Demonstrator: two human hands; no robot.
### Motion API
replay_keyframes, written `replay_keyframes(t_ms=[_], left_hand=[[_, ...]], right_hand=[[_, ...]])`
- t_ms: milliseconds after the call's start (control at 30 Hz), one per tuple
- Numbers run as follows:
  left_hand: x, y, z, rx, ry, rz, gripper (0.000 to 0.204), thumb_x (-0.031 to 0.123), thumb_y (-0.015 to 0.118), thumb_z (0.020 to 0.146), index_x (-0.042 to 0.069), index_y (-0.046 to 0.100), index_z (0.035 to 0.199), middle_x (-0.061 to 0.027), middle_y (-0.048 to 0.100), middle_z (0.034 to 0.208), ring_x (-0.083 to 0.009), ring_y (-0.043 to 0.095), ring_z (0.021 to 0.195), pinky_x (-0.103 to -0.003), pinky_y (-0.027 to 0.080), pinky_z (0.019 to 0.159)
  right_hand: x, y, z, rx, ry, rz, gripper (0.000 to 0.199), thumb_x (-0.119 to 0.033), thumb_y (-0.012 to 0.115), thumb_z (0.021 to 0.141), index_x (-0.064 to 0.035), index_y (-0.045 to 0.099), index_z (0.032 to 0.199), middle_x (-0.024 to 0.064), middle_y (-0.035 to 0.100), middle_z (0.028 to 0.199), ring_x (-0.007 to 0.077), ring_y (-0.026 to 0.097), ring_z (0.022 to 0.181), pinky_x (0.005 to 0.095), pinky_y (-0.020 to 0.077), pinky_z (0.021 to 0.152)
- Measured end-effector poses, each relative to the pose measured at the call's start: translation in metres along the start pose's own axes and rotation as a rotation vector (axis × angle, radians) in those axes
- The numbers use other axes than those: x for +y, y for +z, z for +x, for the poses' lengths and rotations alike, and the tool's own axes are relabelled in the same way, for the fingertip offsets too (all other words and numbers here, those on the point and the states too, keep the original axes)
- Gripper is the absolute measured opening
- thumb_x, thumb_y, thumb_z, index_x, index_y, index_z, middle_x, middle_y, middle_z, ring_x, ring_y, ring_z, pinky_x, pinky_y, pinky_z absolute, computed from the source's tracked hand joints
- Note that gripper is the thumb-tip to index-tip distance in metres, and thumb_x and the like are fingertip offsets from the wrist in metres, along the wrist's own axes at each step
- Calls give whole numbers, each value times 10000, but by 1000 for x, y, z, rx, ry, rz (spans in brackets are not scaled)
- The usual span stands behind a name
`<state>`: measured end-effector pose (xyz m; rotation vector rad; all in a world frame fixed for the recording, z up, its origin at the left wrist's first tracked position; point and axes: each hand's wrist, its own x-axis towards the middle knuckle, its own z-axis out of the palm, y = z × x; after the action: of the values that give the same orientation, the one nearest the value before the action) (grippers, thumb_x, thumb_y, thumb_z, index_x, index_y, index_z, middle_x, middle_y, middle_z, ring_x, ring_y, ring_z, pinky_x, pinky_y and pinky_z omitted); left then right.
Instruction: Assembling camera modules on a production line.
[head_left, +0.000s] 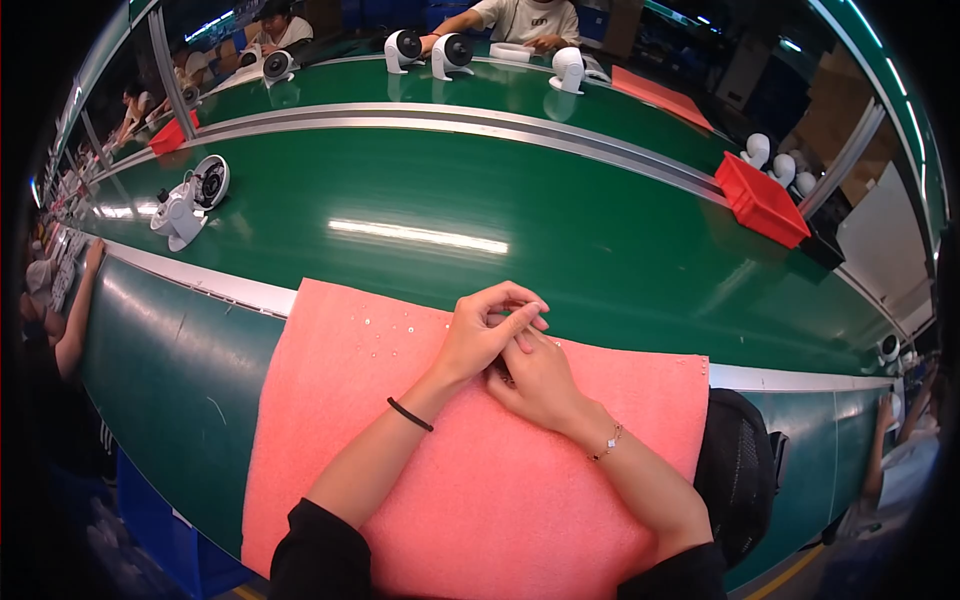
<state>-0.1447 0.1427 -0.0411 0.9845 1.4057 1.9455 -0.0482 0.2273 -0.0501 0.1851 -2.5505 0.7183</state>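
Left hand [478, 335], laid over right hand [543, 378], fingers curled together; cannot tell whether anything is gripped between. Pink mat [335, 420], beneath both, across green table [185, 345]. Small pale bits [367, 322], apparently loose, mat's upper left. Risk: a sweep of left hand could scatter them.

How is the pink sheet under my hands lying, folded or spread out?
Spread out: the pink sheet lies broad beneath the left hand and right hand, both far corners showing and no fold visible.
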Motion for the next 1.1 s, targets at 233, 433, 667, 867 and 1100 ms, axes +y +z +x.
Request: replay_keyframes(t_ms=[233,433,667,867,1100], left_hand=[[-5,4,1,135,51,-7,123,87,578,864,-22,610,912,-87,649,832,-109,628,701,-230,510,624],[-7,1,2,254,165,450,91,53,596,843,-6,651,886,-76,672,853,-119,644,740,-242,525,670],[-14,2,0,210,216,666,79,15,620,796,-11,647,866,-113,670,779,-176,668,701,-266,532,602],[-13,2,0,201,276,790,77,28,633,778,11,655,850,-116,658,740,-185,656,642,-274,509,554],[-11,0,-3,196,372,931,77,51,645,746,49,662,821,-97,649,719,-224,633,609,-301,494,528]], right_hand=[[-2,-5,3,141,35,68,325,-21,583,678,13,514,993,195,438,1093,316,527,873,400,483,673],[16,-11,9,526,428,508,158,-91,621,828,-40,516,933,84,374,1038,87,472,688,219,433,555],[21,-13,7,371,326,343,114,-46,599,834,-17,506,894,45,459,887,113,495,733,225,428,590],[23,-17,8,320,266,309,103,-30,591,830,-17,497,869,53,453,874,122,492,722,234,412,579],[27,-19,7,265,264,368,105,-9,587,820,-20,502,880,54,430,907,123,474,721,234,407,586]])
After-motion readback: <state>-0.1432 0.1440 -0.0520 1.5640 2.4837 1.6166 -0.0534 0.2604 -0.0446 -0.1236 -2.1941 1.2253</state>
